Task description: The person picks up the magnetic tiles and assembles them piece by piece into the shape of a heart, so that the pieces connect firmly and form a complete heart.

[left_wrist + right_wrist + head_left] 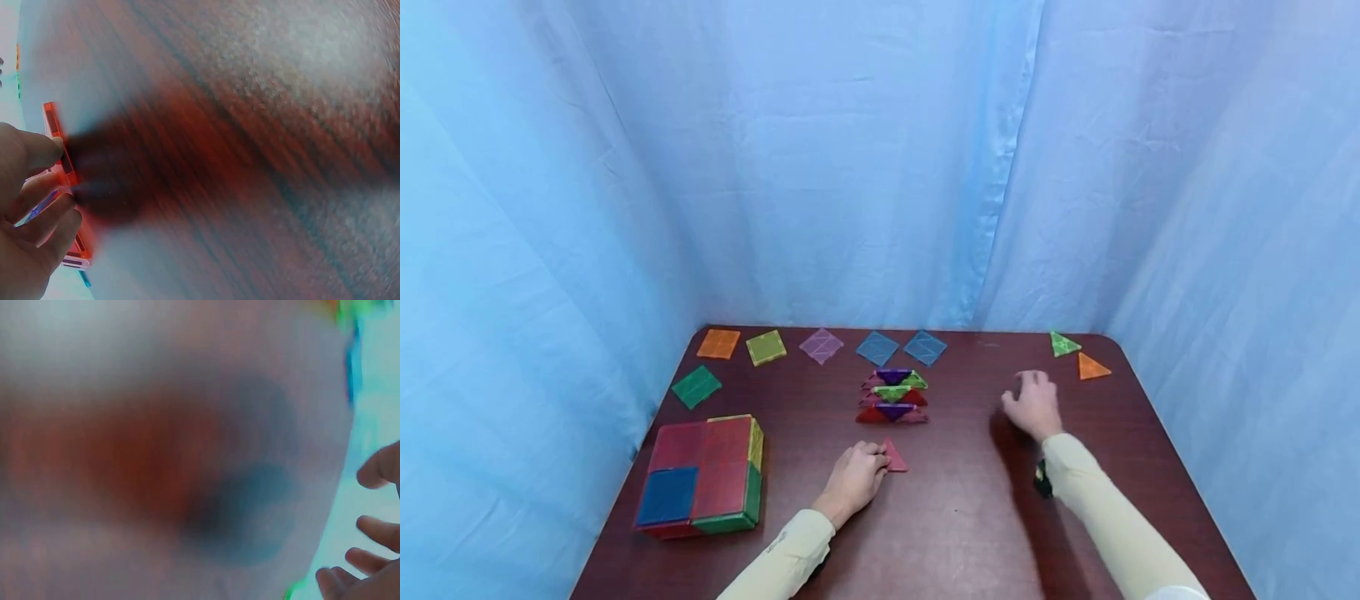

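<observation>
Between thumb and fingers, my left hand point(856, 477) pinches a red translucent triangle tile point(895, 457), just in front of the tile structure. In the left wrist view the same triangle point(60, 147) is seen edge-on between thumb and fingertips. The structure point(893, 397) stands mid-table, made of three rows of red, pink, purple and green triangles. My right hand point(1033, 406) hovers over the right side of the table with fingers spread and nothing in them. Beyond it lie a green triangle point(1063, 343) and an orange triangle point(1093, 367).
A block of stacked square tiles point(700, 475) stands at the left. Along the back edge lie an orange square point(718, 343), a yellow square point(766, 347), a purple square point(822, 346) and two blue squares point(877, 348). A green square point(696, 387) lies at the left edge.
</observation>
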### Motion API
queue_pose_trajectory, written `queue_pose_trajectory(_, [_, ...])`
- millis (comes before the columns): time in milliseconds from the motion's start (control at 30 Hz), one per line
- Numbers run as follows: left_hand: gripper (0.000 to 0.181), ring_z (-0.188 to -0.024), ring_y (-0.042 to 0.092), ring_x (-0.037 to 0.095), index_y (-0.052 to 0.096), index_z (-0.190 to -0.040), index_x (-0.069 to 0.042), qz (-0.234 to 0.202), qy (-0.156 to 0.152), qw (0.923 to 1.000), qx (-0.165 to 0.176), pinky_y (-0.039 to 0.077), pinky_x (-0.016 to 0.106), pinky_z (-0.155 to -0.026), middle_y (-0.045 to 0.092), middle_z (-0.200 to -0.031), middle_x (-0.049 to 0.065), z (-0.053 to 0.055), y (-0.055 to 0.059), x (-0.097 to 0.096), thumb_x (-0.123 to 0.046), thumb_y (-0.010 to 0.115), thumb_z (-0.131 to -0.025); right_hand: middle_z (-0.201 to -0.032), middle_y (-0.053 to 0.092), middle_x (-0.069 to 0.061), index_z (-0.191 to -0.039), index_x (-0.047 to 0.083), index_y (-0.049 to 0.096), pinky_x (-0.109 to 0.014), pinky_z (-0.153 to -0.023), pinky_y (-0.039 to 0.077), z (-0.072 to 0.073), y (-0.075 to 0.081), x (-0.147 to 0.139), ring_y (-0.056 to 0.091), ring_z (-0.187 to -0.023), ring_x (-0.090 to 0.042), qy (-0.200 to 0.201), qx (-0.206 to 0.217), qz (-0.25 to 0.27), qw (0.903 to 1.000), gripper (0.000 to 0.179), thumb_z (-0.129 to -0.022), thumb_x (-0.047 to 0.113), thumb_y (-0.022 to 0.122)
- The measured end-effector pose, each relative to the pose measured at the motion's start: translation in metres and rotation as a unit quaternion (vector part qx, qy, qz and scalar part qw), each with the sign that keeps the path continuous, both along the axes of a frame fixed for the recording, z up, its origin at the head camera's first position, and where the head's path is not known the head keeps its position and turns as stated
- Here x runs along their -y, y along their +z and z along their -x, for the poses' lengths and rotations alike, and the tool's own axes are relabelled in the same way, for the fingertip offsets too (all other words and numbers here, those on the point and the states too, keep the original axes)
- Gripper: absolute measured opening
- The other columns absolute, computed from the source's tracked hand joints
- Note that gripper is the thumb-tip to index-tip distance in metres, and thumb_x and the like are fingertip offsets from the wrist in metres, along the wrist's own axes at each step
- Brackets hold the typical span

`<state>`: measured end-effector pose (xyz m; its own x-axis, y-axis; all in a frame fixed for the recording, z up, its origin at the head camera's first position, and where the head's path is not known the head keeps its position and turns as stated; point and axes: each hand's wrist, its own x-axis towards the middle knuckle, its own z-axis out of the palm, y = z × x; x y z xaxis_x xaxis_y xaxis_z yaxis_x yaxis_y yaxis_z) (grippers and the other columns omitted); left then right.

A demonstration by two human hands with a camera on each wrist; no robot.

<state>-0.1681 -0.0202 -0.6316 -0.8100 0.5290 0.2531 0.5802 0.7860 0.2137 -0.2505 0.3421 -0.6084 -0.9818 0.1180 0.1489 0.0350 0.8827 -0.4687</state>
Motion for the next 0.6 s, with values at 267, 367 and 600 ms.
queue_pose_trajectory(267, [0.018,-0.104,0.068,0.019,0.081,-0.108,-0.014,0.002,0.011,0.9999,0.007,0.056,0.035,-0.090,0.074,-0.119,0.002,-0.001,-0.001,0.003,-0.017,0.074,-0.092,-0.154,0.008,-0.046,-0.154,-0.016,0.013,-0.076,-0.108,0.025,0.032,0.013,-0.088,0.008,-0.143,-0.063,-0.056,0.188,-0.008,0.9806,0.087,-0.096,0.036,0.051])
queue_pose_trajectory(367, [0.019,-0.106,0.068,0.018,0.081,-0.110,-0.014,0.002,0.011,0.9999,0.013,0.056,0.035,-0.090,0.074,-0.119,0.001,0.000,-0.001,0.002,-0.018,0.074,-0.093,-0.157,-0.001,-0.044,-0.156,-0.015,0.002,-0.077,-0.109,0.023,0.038,0.011,-0.105,-0.003,-0.146,-0.062,-0.063,0.213,0.000,0.9750,0.095,-0.096,0.041,0.051])
queue_pose_trajectory(600, [0.019,-0.104,0.068,0.018,0.081,-0.109,-0.014,-0.009,0.011,0.9999,0.005,0.056,0.034,-0.088,0.075,-0.118,0.001,0.000,-0.004,0.001,-0.017,0.075,-0.092,-0.154,0.002,-0.046,-0.153,-0.019,-0.001,-0.078,-0.109,0.020,0.040,0.005,-0.107,0.003,-0.142,-0.063,-0.024,0.268,0.000,0.9632,0.101,-0.096,0.047,0.051])
